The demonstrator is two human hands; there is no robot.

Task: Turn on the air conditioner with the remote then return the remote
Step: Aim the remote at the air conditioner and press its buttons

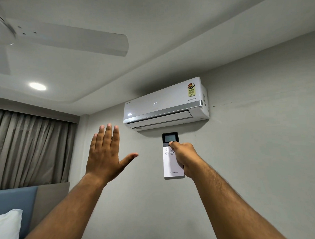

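A white air conditioner [163, 104] hangs high on the grey wall, its front panel showing a lit "24°". Just below it my right hand [184, 157] holds a white remote [170, 164] with a dark screen at the top, pointed up at the unit. My thumb rests on the buttons under the screen. My left hand [105, 154] is raised to the left of the remote, palm flat toward the wall, fingers spread, holding nothing.
A white ceiling fan blade [74, 42] reaches overhead at the upper left, with a lit ceiling lamp [37, 86] beyond it. Grey curtains [28, 148] cover the left side. A blue headboard [14, 199] and a white pillow [6, 229] sit at the lower left.
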